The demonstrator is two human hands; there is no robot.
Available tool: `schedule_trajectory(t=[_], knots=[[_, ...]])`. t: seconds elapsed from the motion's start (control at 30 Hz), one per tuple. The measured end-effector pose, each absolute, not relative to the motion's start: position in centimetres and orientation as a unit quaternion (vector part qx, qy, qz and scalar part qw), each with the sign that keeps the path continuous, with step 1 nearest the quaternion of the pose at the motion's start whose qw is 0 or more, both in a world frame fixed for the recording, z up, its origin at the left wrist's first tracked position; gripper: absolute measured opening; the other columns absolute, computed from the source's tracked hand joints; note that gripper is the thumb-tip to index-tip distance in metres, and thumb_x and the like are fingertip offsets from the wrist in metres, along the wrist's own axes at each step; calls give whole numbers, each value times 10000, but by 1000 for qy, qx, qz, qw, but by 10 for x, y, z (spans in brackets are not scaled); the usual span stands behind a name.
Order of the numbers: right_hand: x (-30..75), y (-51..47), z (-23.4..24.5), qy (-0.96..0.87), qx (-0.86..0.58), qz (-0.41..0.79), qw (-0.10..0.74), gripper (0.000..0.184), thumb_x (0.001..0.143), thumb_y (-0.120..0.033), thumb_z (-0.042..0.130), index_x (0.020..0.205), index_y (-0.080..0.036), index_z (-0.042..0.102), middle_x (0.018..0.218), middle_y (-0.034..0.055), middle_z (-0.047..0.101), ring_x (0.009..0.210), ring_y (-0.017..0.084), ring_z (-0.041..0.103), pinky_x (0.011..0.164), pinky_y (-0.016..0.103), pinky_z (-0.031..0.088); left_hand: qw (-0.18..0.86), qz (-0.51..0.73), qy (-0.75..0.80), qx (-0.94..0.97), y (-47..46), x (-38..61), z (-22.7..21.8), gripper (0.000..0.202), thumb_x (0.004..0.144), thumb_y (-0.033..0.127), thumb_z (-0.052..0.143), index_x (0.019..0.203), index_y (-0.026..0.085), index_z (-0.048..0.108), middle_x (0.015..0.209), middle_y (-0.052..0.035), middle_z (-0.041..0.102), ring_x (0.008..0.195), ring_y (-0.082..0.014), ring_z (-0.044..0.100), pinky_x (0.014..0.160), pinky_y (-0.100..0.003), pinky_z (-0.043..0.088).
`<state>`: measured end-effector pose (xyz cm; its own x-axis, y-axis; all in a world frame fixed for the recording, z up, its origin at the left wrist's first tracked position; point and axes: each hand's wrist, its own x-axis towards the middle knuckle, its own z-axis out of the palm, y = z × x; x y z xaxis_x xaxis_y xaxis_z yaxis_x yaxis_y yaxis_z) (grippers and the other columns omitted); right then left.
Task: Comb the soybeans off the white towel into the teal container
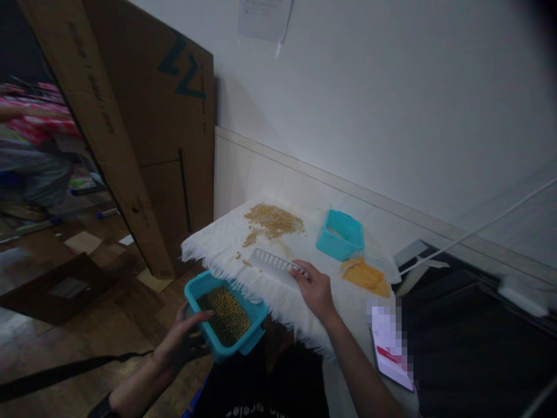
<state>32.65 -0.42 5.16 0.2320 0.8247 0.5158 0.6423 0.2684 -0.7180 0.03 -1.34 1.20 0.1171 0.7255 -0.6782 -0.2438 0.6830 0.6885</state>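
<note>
My left hand (181, 334) grips the rim of a turquoise plastic tub (260, 316), with the thumb reaching inside. The tub hangs tilted just below the table's front edge and holds a layer of yellowish beans (228, 313). In my right hand (314, 287) is a pale, long, slotted plastic piece (272, 264), pinched at its right end. It lies low over the white fringed tablecloth (230, 238), close to the edge; whether it touches the cloth I cannot tell. A pile of similar beans (274, 219) spreads behind it, with a few strays nearer the edge.
A second turquoise tub (339, 235) stands at the back right, beside a crumpled yellow cloth (365, 277). Near the right edge lies a pixelated flat device (389, 348). A tall cardboard box (161, 128) rises on the left; a white wall (369, 104) backs the table.
</note>
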Motion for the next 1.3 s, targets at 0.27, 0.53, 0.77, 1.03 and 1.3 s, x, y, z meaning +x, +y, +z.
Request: schedule_trajectory(t=[0.27, 0.53, 0.77, 1.03, 1.3], knots=[[324, -2, 51, -619, -593, 83, 508, 330, 973, -510, 699, 1028, -232, 869, 657, 2, 750, 467, 149, 577, 488, 244, 493, 708, 347, 577, 215, -14, 4, 14, 939, 789, 374, 895, 1565, 404, 367, 1083, -58, 669, 749, -238, 730, 722, -428, 632], [323, -5, 50, -624, -588, 95, 506, 320, 980, -480, 699, 1042, -216, 869, 700, 8, 772, 477, 136, 571, 496, 230, 488, 711, 336, 574, 228, -14, 3, 14, 854, 825, 381, 865, 1531, 399, 385, 1064, -48, 717, 772, -266, 781, 724, -426, 650], [317, -3, 54, -619, -589, 83, 512, 277, 953, -420, 712, 1052, -207, 858, 686, 10, 765, 496, 146, 609, 512, 229, 504, 718, 339, 562, 231, -13, -1, 15, 897, 820, 414, 876, 1550, 388, 355, 1085, -65, 749, 794, -265, 802, 728, -401, 638], [311, 4, 52, -617, -584, 76, 521, 265, 945, -399, 712, 1043, -196, 851, 691, 20, 766, 506, 152, 632, 522, 232, 513, 716, 349, 562, 221, -10, -4, 10, 937, 772, 402, 902, 1554, 383, 385, 1067, -64, 756, 815, -294, 810, 747, -439, 653], [307, 19, 50, -632, -570, 96, 516, 267, 930, -386, 711, 1039, -191, 858, 682, 12, 762, 493, 149, 617, 508, 232, 498, 717, 351, 559, 225, -8, -8, 11, 936, 785, 407, 903, 1551, 381, 366, 1051, -72, 764, 819, -295, 810, 756, -450, 657]])
